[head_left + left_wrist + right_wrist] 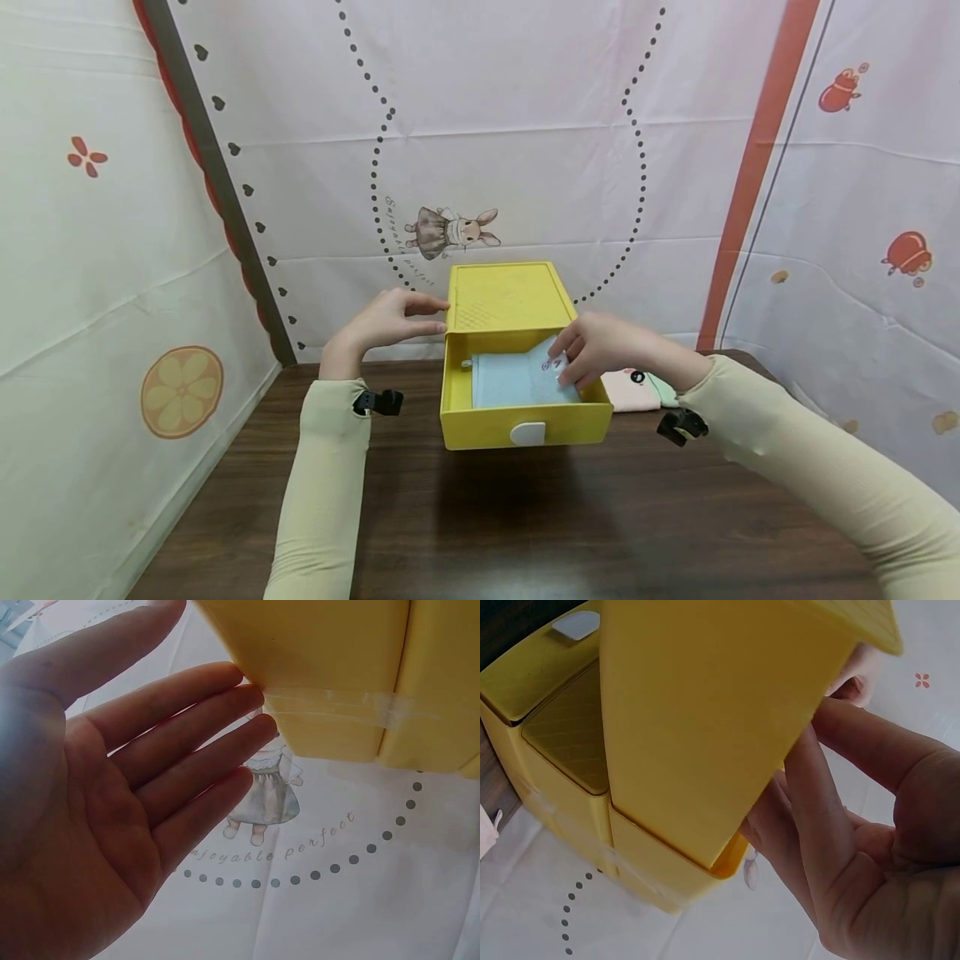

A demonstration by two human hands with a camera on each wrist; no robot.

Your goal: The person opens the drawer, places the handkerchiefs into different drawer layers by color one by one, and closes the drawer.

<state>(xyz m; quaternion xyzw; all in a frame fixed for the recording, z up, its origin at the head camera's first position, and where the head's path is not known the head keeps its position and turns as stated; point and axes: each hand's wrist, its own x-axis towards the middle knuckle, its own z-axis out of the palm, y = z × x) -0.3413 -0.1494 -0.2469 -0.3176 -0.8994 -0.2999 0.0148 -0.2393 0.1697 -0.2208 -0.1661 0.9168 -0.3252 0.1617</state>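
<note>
A yellow drawer cabinet (pixel 510 296) stands on the table with its top drawer (pixel 480 429) pulled out toward me. Inside that drawer lies a folded light blue towel (pixel 502 379) with a small printed mark, its right back corner raised. My right hand (pixel 600 346) reaches in over the drawer's right side and holds the towel at that raised part. In the right wrist view the drawer wall (pixel 705 712) hides the fingertips. On the other side, my left hand (pixel 393 317) has its fingers extended, fingertips right at the cabinet's left side; its palm shows bare in the left wrist view.
Right of the cabinet, partly behind my right forearm, lies a pink and green cloth (pixel 630 393) with a face pattern. The drawer overhangs the dark wooden table (pixel 525 525). Printed white sheeting (pixel 510 100) hangs behind and at both sides.
</note>
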